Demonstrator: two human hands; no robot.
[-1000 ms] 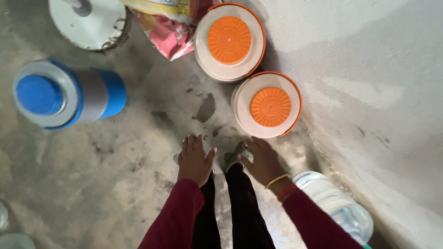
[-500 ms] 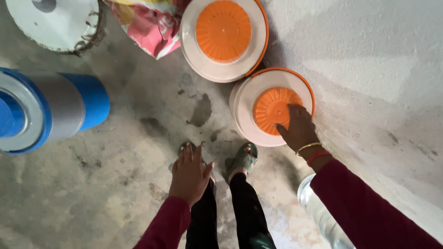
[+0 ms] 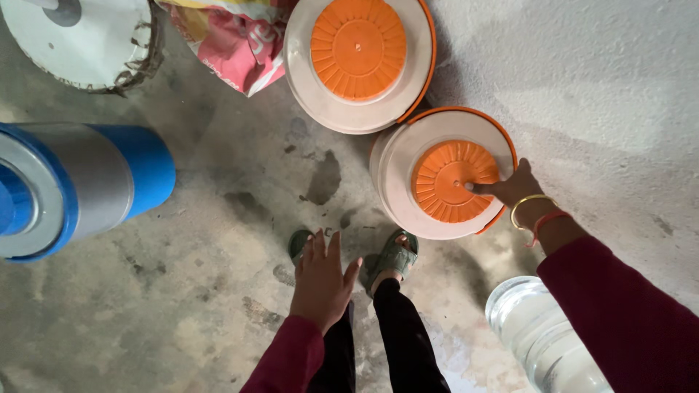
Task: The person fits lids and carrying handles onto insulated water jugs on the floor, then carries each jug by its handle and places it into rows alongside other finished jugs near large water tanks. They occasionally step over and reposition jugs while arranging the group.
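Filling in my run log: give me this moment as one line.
right hand: on orange lid of nearer white container | left hand: open, free, above feet | floor: blue drum, clear jug

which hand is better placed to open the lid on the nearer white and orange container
Right. The right hand already rests its fingers on the ribbed orange lid of the nearer container. The left hand hangs open over the feet, apart from it, holding nothing.
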